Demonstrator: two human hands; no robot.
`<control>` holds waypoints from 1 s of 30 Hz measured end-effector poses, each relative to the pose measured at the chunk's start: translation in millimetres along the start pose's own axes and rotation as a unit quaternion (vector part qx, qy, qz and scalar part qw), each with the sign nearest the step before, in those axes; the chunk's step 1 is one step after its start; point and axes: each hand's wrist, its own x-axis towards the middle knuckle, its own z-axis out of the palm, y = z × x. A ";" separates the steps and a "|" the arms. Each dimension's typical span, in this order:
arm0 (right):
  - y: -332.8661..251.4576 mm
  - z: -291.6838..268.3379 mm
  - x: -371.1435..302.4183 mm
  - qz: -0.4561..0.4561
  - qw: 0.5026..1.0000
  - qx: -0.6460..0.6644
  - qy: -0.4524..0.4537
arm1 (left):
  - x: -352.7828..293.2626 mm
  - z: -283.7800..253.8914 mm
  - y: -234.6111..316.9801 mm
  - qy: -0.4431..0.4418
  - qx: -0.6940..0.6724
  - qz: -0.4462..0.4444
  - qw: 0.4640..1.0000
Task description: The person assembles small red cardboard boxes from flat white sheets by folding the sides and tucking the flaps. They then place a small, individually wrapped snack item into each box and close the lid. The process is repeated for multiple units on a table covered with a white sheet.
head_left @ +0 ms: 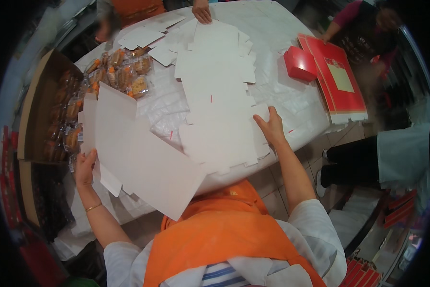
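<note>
**One-sided hold, many loose edges**

Nearest, an orange cloth apron (210, 239) is covering the person's front, and the pointed corner of a large, creased, flat white cardboard blank (133, 143) is jutting toward it, past the edge of a table covered in white plastic sheeting (272, 43). Dipping lower, that corner could be snagging on the apron and bending.

The left hand (84, 166) is pinching the blank along its left side, fingers partly hidden; with no other hand supporting it, the wide panel could be sagging or twisting along its crease. The right hand (271, 126) is spreading thumb from fingers at the right edge of an uneven stack of flat white cardboard blanks (215, 71); whether it is gripping any is unclear. Because flaps are sticking out, a sideways nudge could be tangling or fanning the stack.

Beyond the held blank, clear-wrapped golden-brown baked goods (140, 86) are lying close enough that a wide swing could be knocking them. Rightward, a small red box (301, 64) is sitting beside large flat red panels (329, 91), which a bump could be shifting. Farthest, a co-worker's bare hand (202, 11) is reaching the stack's far end; uncoordinated pulls could be skewing it.
</note>
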 end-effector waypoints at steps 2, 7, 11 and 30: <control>1.3 1.4 -0.2 -0.013 0.999 -0.030 0.023 | -0.7 1.2 -3.0 0.000 0.002 -0.001 1.000; 1.2 0.4 2.7 -0.011 0.999 0.015 0.042 | -1.1 10.0 -5.6 0.012 -0.035 0.022 0.999; -11.5 -7.6 3.6 -0.012 0.999 0.016 0.045 | -1.6 13.3 -0.9 -0.006 -0.045 0.015 0.999; -191.0 -118.2 -98.3 -0.421 0.872 -0.194 -0.159 | -8.3 -11.0 -43.0 0.126 0.045 0.156 0.979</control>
